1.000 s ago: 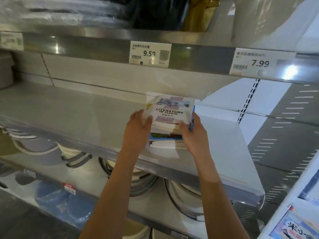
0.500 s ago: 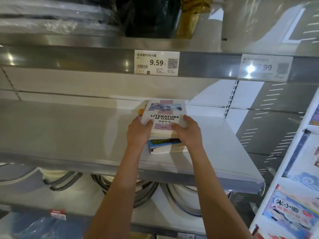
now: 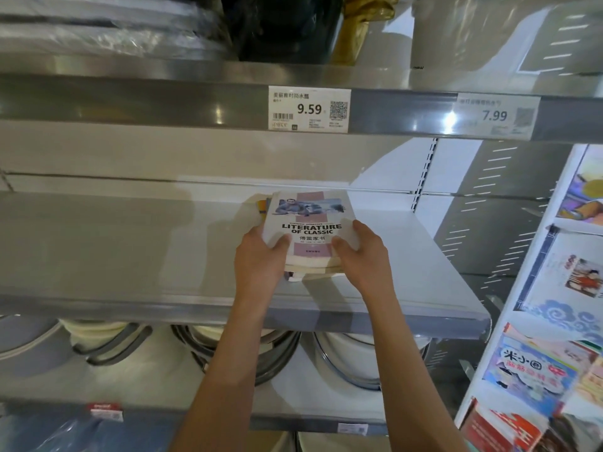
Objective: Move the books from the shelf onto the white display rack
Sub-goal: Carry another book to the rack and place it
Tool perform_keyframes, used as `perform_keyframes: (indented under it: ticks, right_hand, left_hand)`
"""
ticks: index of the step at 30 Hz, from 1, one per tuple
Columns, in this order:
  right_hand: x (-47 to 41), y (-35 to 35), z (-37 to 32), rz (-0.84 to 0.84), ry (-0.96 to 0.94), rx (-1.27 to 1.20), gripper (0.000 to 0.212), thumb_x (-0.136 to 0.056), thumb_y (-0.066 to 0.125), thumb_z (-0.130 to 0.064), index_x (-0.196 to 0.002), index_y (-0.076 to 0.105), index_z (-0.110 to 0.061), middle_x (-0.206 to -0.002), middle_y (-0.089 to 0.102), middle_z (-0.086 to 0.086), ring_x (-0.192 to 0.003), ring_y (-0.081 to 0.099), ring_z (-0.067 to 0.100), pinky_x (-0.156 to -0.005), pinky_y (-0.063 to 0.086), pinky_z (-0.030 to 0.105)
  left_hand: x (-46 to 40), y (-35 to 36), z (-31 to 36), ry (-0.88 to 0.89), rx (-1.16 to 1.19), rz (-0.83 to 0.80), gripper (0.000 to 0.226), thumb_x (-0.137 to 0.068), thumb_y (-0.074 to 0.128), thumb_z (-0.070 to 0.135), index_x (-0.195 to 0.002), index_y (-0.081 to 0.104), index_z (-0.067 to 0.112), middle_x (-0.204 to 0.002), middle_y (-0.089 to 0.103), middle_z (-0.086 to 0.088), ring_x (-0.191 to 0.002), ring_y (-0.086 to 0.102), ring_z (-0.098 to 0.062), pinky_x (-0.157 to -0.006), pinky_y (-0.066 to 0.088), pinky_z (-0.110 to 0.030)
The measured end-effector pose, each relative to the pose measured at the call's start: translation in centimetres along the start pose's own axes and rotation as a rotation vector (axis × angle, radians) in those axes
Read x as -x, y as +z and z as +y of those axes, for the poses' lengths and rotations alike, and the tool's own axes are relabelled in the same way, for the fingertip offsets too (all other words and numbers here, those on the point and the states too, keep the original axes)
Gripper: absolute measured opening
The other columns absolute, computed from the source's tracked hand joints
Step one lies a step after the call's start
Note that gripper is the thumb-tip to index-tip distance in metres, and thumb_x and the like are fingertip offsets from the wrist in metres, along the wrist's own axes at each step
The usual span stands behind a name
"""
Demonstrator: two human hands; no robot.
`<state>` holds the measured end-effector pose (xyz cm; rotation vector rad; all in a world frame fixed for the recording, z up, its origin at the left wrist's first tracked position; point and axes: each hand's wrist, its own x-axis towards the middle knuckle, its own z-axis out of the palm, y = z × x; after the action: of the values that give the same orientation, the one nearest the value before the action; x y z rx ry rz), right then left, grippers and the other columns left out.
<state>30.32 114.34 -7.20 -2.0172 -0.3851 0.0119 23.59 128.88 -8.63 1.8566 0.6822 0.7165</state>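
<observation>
both hands on the stack of books (image 3: 308, 243), middle of the grey metal shelf (image 3: 114, 249), nearer its right end. left hand (image 3: 261, 259) grasping the stack's left edge, thumb curled over the top cover beside the title, fingers hidden under or behind the side. right hand (image 3: 360, 252) grasping the right edge same way, thumb on the cover, other fingers wrapped round the far side. top book (image 3: 308, 220) white-covered, printed "literature of classic" with chinese characters below, picture strip at top, pink block down the middle. cream page edges of the books below showing at the near end between the wrists. corner of another book, orange and blue, peeking out at the stack's back left. cannot tell whether the stack is lifted clear or resting on the shelf.

white display rack (image 3: 528, 288) standing at the right edge of view, just beside the shelf's right end, already carrying colourful children's books (image 3: 535, 376) face out on several tiers. price tag reading 9.59 (image 3: 309, 108) on the shelf rail above, second tag reading 7.99 (image 3: 496, 115) further right, glare on it. round basins (image 3: 342, 360) with dark rims stacked on the lower shelf below. wrapped dark and gold goods on the top shelf, blurred.
</observation>
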Motion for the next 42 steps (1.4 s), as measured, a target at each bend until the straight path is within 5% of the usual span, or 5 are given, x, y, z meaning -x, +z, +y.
perform_keyframes:
  ticks: [4,12,21,33,42]
  right_hand:
    - [1.4,0.5,0.2,0.035,0.03,-0.029,0.053,-0.1,0.055,-0.021,-0.149,0.039,-0.009,-0.144,0.052,0.008,-0.127,0.051,0.023,-0.082,0.031,0.011]
    - [4.1,0.8,0.2,0.11,0.097,-0.213,0.054,-0.095,0.061,-0.01,-0.146,0.044,-0.009,-0.135,0.057,0.006,-0.109,0.056,0.017,-0.094,0.047,0.029]
    - [8.5,0.4,1.5,0.178,-0.056,-0.253,0.053,-0.096,0.059,-0.007,-0.147,0.043,-0.014,-0.118,0.058,-0.015,-0.107,0.057,0.007,-0.091,0.049,0.014]
    - [14.1,-4.7,6.6,0.268,-0.342,-0.13,0.056,-0.095,0.052,-0.039,-0.149,0.035,-0.035,-0.152,0.042,0.006,-0.14,0.041,0.021,-0.111,0.041,0.045]
    - [21.1,-17.4,13.1,0.315,-0.234,-0.016,0.058,-0.093,0.054,-0.034,-0.143,0.027,-0.043,-0.156,0.03,-0.014,-0.146,0.023,-0.001,-0.115,0.025,0.018]
  left_hand:
    - [1.0,-0.9,-0.4,-0.001,0.081,-0.021,0.022,-0.092,0.066,0.026,-0.114,0.068,0.02,-0.102,0.072,0.005,-0.086,0.067,-0.011,-0.068,0.053,-0.023]
    - [2.9,-2.4,-1.2,-0.055,0.249,-0.032,0.018,-0.086,0.072,0.02,-0.101,0.065,0.027,-0.096,0.072,0.009,-0.087,0.071,-0.013,-0.081,0.061,-0.046]
    - [6.2,-3.7,-1.7,0.063,0.362,-0.075,0.046,-0.084,0.072,0.001,-0.123,0.058,0.022,-0.107,0.063,0.016,-0.087,0.058,0.021,-0.066,0.048,-0.004]
    - [14.0,0.0,-1.8,0.161,0.251,-0.133,0.098,-0.064,0.088,0.045,-0.148,0.036,0.039,-0.148,0.044,0.01,-0.13,0.048,-0.006,-0.107,0.047,-0.041]
    - [24.6,8.7,1.8,0.336,0.231,-0.259,0.09,-0.073,0.083,0.04,-0.149,0.037,0.034,-0.156,0.038,0.004,-0.142,0.037,-0.012,-0.115,0.039,-0.043]
